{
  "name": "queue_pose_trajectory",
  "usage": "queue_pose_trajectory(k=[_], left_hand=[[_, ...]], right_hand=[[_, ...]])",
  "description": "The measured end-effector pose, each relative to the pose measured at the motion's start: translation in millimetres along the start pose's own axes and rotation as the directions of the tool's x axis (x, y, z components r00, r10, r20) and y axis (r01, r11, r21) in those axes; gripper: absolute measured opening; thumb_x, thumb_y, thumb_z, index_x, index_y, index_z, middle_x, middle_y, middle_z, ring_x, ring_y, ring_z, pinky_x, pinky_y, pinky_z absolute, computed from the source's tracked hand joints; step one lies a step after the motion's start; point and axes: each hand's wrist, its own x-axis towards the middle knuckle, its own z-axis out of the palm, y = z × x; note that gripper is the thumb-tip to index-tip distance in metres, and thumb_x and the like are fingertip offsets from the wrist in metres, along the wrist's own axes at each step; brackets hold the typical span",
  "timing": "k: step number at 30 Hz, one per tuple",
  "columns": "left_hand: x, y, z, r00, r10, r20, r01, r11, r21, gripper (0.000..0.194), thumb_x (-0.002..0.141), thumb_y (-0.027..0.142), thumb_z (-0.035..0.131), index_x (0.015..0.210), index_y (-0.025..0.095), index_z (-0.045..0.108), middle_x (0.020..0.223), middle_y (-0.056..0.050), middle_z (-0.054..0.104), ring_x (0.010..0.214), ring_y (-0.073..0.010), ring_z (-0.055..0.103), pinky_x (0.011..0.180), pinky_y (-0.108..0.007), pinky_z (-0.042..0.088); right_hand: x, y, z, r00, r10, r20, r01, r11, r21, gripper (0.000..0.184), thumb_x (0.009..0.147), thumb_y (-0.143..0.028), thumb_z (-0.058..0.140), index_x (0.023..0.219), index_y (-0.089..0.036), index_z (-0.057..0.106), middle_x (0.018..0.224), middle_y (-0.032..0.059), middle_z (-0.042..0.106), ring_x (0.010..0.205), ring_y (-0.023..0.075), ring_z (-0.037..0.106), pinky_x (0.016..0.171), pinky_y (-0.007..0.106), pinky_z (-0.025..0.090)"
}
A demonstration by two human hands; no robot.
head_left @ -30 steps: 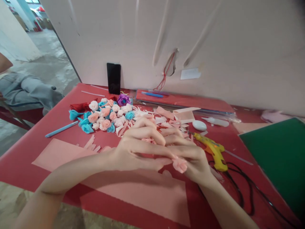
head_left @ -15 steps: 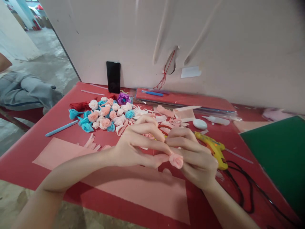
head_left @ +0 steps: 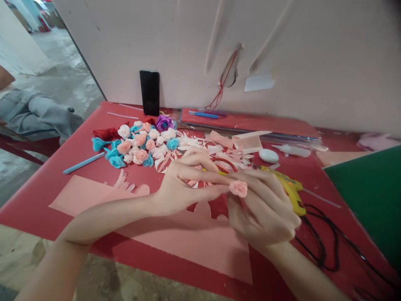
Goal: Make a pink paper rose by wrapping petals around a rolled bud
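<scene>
While the left hand (head_left: 177,186) pinches the pink rose (head_left: 238,189), flower pile (head_left: 139,140) at its ten o'clock, right hand (head_left: 266,211) seemingly gripping its hidden base, shaping looks the step in hand, the next turn calling for a light touch.

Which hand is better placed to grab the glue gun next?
Probably the right hand, though both are at the pink flower: it overlaps the glue gun in view; the left hand lies farther off.

Your red table (head_left: 37,200) carries flowers (head_left: 140,140) beside scraps (head_left: 216,148), pink paper (head_left: 200,244) towards you, a blue stick (head_left: 84,163) at your left, a phone (head_left: 150,93) standing at the back near a flat pack (head_left: 250,122), and at your right a bottle (head_left: 294,151), glue gun (head_left: 293,194) and green sheet (head_left: 369,196).
</scene>
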Motion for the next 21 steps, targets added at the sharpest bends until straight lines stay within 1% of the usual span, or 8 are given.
queue_pose_trajectory(k=[6,9,11,12,13,17,19,21], left_hand=[[4,2,-1.3,0.996,-0.076,0.047,0.077,0.997,-0.012,0.004,0.078,0.019,0.065,0.076,0.017,0.068,0.071,0.000,0.062,0.072,-0.0098,0.058,0.069,-0.024,0.048],[6,-2,-5.2,0.987,-0.158,0.024,0.150,0.969,0.197,0.006,0.082,0.015,0.059,0.080,0.016,0.065,0.077,-0.001,0.065,0.074,-0.0105,0.059,0.069,-0.025,0.048],[5,-9,-6.0,0.973,-0.205,0.107,0.142,0.896,0.421,0.009,0.084,0.014,0.053,0.082,0.014,0.063,0.081,-0.003,0.066,0.075,-0.0118,0.058,0.069,-0.027,0.047],[2,-13,-5.2,0.942,-0.241,0.233,0.085,0.845,0.528,0.011,0.085,0.013,0.051,0.085,0.014,0.062,0.083,-0.004,0.066,0.076,-0.0128,0.058,0.070,-0.028,0.046],[-1,-17,-3.7,0.909,-0.259,0.327,0.035,0.828,0.559,0.011,0.083,0.011,0.051,0.084,0.014,0.062,0.080,-0.003,0.066,0.075,-0.0137,0.058,0.070,-0.029,0.045],[-19,-31,7.5,0.711,-0.206,0.673,-0.200,0.858,0.474,0.009,0.079,0.014,0.058,0.075,0.018,0.066,0.083,-0.001,0.068,0.085,-0.0166,0.060,0.081,-0.032,0.043],[-28,-37,12.7,0.625,-0.182,0.759,-0.279,0.856,0.435,0.008,0.080,0.018,0.059,0.077,0.018,0.067,0.085,-0.002,0.068,0.092,-0.0176,0.058,0.089,-0.033,0.040],[-34,-41,16.1,0.580,-0.198,0.790,-0.317,0.838,0.443,0.010,0.082,0.023,0.059,0.078,0.019,0.067,0.084,-0.003,0.067,0.092,-0.0173,0.057,0.091,-0.032,0.038]], right_hand=[[-2,3,-2,0.997,0.078,0.019,-0.079,0.993,0.088,0.026,0.071,0.003,0.057,0.083,-0.021,0.058,0.070,0.0063,0.067,0.066,0.0220,0.060,0.051,0.036,0.046],[1,5,-10,0.982,0.176,0.062,-0.182,0.977,0.109,0.027,0.073,0.003,0.055,0.082,-0.023,0.060,0.072,0.0048,0.065,0.069,0.0221,0.060,0.055,0.037,0.045],[5,5,-16,0.978,0.206,0.042,-0.209,0.972,0.105,0.025,0.074,0.001,0.056,0.077,-0.023,0.060,0.069,0.0038,0.062,0.068,0.0216,0.058,0.056,0.037,0.045],[6,5,-19,0.971,0.233,0.046,-0.237,0.967,0.096,0.024,0.075,0.001,0.056,0.074,-0.023,0.059,0.069,0.0038,0.061,0.067,0.0211,0.058,0.057,0.038,0.045],[8,5,-22,0.961,0.271,0.059,-0.275,0.958,0.082,0.024,0.076,0.000,0.055,0.073,-0.023,0.059,0.070,0.0040,0.061,0.068,0.0211,0.058,0.059,0.038,0.045],[10,6,-25,0.948,0.309,0.082,-0.315,0.945,0.085,0.024,0.077,0.000,0.055,0.071,-0.023,0.057,0.070,0.0025,0.061,0.068,0.0197,0.059,0.060,0.038,0.046],[10,7,-25,0.960,0.273,0.054,-0.277,0.957,0.091,0.024,0.076,0.000,0.056,0.071,-0.023,0.057,0.068,0.0013,0.062,0.066,0.0184,0.060,0.059,0.036,0.047],[10,9,-24,0.972,0.234,0.032,-0.236,0.967,0.097,0.023,0.075,0.001,0.057,0.071,-0.022,0.058,0.067,0.0014,0.063,0.064,0.0173,0.059,0.056,0.034,0.047]])
